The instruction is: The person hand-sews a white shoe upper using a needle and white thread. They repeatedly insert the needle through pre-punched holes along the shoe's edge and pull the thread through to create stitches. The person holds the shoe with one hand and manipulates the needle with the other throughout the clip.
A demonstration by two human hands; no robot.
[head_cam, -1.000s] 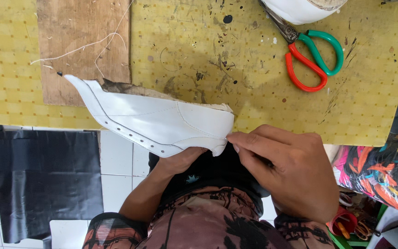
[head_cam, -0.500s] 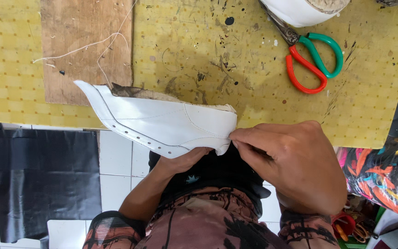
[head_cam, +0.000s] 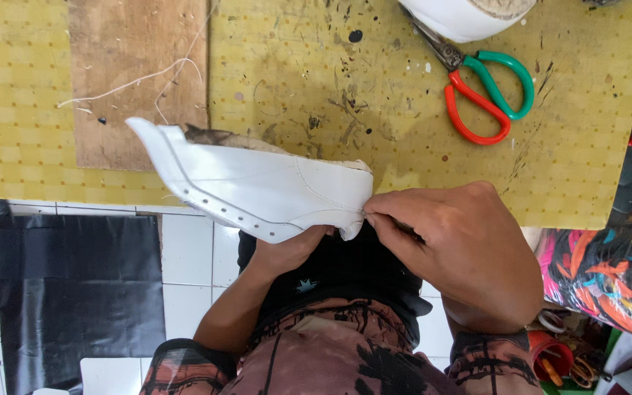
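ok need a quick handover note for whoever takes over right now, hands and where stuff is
Left hand: under the white shoe upper, holding it from below at the table's front edge.
Right hand: fingers pinching the upper's right end.
Upper lies half over the yellow table, beside a brown board with loose thread.
Scissors lie shut at the far right, untouched.
Done: the upper is gripped at both points. Whether anything remains to be worked cannot be seen.

left hand (head_cam: 287, 252): mostly under shoe upper (head_cam: 257, 186) | white bowl (head_cam: 466, 14): cut off
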